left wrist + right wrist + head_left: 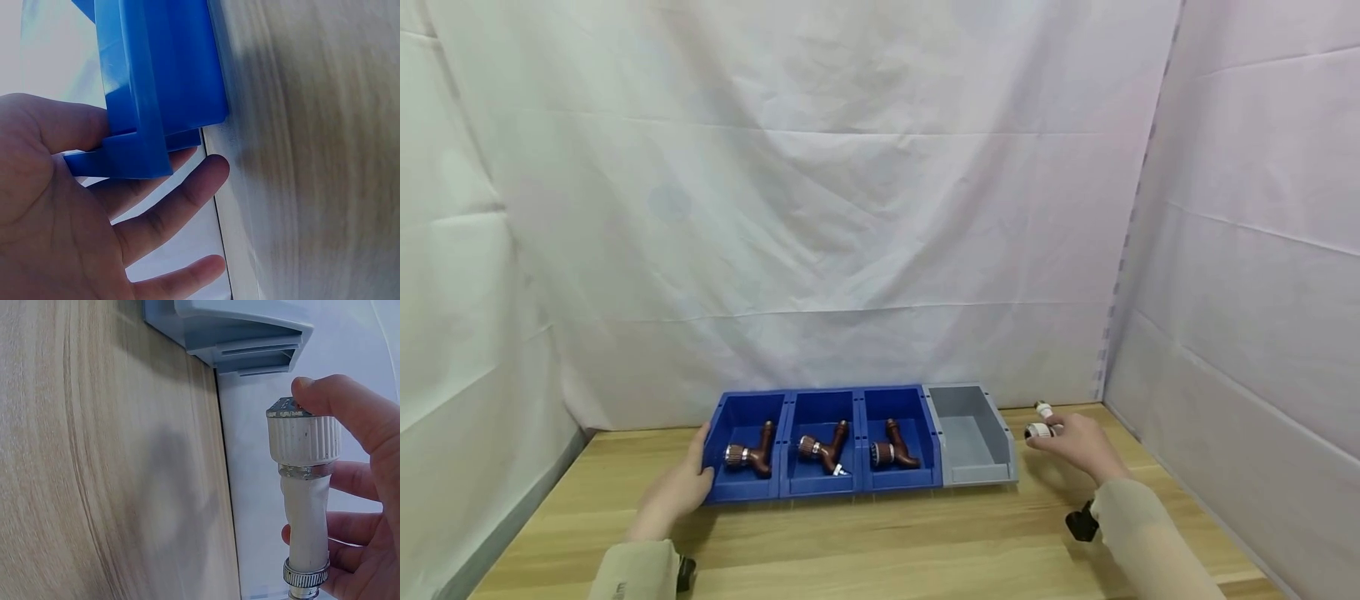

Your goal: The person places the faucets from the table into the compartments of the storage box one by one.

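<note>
My left hand (673,487) grips the left edge of the leftmost blue bin (715,492); in the left wrist view the thumb lies on one side of its rim (140,156) and the fingers reach past the other. A white tap-like fitting (306,512), with a ribbed knob and metal collars, is in my right hand (1082,446), right of the grey bin. The right wrist view shows the thumb on the knob's end and fingers behind the body. Brown Y-shaped tap-like fittings (760,458), (831,454), (898,450) lie one in each blue bin.
The middle blue bin (823,483), right blue bin (902,479) and grey bin (977,475) stand joined in a row with the leftmost one. They sit on a wooden table (865,550). White cloth (820,208) hangs behind and at both sides.
</note>
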Tool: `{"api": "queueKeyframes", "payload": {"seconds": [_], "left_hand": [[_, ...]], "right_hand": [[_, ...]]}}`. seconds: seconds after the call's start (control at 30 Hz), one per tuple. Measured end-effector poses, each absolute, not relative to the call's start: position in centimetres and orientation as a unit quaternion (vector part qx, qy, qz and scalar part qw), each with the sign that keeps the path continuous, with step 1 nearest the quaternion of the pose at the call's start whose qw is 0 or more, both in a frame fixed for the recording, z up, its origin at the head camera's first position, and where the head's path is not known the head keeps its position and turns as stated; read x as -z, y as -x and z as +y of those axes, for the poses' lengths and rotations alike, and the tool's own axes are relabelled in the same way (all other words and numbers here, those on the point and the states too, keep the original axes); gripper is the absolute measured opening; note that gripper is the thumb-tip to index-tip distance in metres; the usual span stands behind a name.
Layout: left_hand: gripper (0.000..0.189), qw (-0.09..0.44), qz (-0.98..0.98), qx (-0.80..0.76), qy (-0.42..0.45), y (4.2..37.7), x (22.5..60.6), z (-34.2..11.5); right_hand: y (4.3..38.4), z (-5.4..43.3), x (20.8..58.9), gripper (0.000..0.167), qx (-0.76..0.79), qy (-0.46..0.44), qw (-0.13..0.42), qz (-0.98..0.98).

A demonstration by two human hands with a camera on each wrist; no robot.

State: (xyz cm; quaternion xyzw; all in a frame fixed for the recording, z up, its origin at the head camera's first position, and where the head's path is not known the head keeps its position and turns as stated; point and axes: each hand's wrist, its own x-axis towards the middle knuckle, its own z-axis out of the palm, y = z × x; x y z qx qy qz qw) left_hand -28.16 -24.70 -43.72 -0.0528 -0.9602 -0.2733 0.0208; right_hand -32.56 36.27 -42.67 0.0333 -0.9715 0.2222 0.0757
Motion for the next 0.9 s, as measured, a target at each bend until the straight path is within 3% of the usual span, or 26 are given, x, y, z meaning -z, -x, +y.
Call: {"api": "queueKeyframes", "payload": {"seconds": [0.9], "left_hand": [[0.071, 0.015, -0.96, 0.275, 0.057, 28.3, 43.9, -24.9]], "right_hand": [[31.6, 35.9, 41.0, 0.065, -0.223, -0.033, 0.093, -0.97]]}}
